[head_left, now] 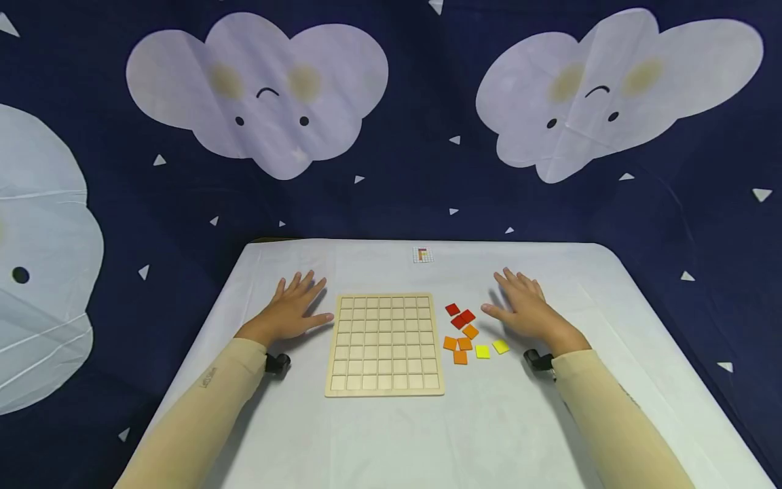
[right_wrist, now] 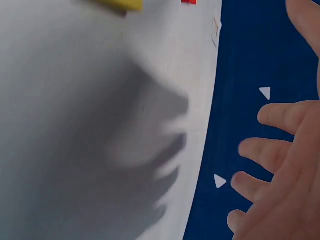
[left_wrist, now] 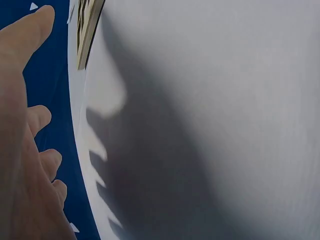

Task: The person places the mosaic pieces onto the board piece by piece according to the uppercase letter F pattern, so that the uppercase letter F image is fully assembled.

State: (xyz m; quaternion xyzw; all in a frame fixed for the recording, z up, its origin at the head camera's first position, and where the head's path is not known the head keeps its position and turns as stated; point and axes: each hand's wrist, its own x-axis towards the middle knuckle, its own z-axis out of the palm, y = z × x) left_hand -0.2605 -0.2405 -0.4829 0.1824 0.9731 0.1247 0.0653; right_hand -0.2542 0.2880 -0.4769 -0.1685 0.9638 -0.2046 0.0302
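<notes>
Beige sleeves nearest. Left hand and right hand: fingers straight, spread wide, holding nothing. Grid board between hands, near left thumb; red tiles, orange tiles, yellow tiles loose between board and right hand. Main risk: tiles scattered by low sweep of right hand or wrist camera. Left sleeve lettering: maybe "Let's Slim". Right sleeve print: unreadable.

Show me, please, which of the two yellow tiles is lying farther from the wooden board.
The rightmost yellow tile in the head view; the other yellow tile lies closer to the wooden board.
</notes>
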